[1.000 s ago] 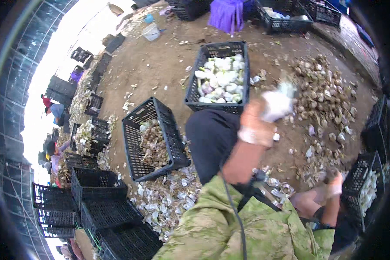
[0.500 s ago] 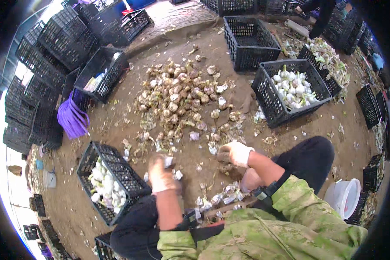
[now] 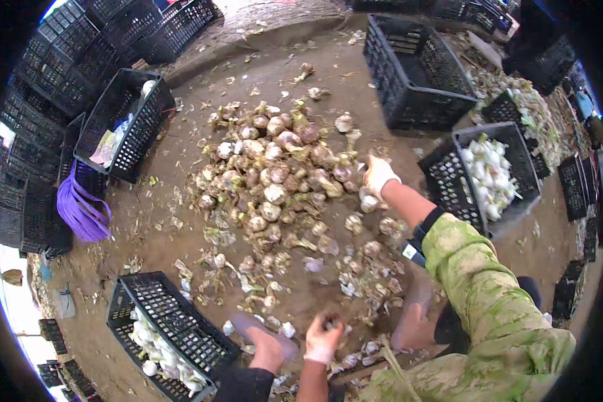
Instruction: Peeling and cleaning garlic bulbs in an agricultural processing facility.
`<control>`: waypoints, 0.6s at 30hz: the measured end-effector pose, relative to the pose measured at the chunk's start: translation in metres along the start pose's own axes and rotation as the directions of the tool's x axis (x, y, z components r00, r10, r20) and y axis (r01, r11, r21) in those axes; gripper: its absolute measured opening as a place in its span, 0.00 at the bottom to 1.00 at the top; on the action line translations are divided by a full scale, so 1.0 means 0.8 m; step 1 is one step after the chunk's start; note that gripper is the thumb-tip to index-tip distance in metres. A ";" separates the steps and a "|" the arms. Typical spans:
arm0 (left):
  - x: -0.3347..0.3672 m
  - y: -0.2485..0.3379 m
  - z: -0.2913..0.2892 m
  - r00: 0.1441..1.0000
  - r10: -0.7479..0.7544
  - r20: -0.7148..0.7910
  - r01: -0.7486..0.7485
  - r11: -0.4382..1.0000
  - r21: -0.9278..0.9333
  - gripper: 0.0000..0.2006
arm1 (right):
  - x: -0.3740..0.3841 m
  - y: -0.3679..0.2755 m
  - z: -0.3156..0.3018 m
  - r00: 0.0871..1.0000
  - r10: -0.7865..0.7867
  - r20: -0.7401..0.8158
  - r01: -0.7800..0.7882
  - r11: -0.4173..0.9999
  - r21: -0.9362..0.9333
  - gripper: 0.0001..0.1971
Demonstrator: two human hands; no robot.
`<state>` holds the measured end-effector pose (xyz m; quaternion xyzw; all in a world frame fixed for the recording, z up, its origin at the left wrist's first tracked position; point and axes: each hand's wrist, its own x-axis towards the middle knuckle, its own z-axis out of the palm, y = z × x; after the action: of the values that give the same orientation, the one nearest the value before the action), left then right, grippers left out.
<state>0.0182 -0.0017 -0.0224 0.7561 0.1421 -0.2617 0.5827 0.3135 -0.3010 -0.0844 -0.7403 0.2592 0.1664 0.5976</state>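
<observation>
A heap of soiled garlic bulbs (image 3: 275,174) with dry stems lies on the ground before me. My right hand (image 3: 380,178), in a whitish glove, reaches to the heap's right edge, over a pale garlic bulb (image 3: 368,201). Its fingers curve down and away, so I cannot see whether they grip a bulb. Close to my body, between my feet, is my left hand (image 3: 323,339), also gloved. Its dirt-darkened fingers are curled in, and whatever they hold is too dark to make out. Cleaned white garlic (image 3: 490,175) fills a crate to the right; more white garlic (image 3: 161,352) lies in another at the left.
Black crates stand around me: the right one (image 3: 445,184), the tilted left one (image 3: 197,325), one behind the heap (image 3: 419,107), one holding bags (image 3: 144,124). Purple straps (image 3: 80,208) hang at the left. Garlic peelings (image 3: 362,275) litter the ground.
My right hand has moved forward from above my right foot to the edge of the heap. My left hand has drawn back toward my body and right. The view has shifted.
</observation>
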 end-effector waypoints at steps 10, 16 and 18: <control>0.094 0.022 -0.049 0.948 0.172 -0.268 -0.174 0.985 0.014 0.17 | -0.051 -0.040 0.034 0.965 -0.203 -0.164 0.163 0.960 -0.227 0.11; 0.074 0.154 -0.001 0.863 0.488 -0.133 -0.504 0.850 -0.153 0.35 | -0.268 -0.055 0.032 0.937 -0.296 0.184 0.297 0.955 0.023 0.11; 0.045 0.175 0.004 0.800 0.600 -0.016 -0.599 0.797 -0.076 0.38 | -0.330 -0.047 0.029 0.923 -0.316 0.221 0.279 0.942 0.184 0.11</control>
<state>0.1196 -0.0468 0.0698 0.7379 -0.0967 -0.0615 0.6651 0.1226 -0.2238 0.0870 -0.6978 0.0786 0.1446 0.6972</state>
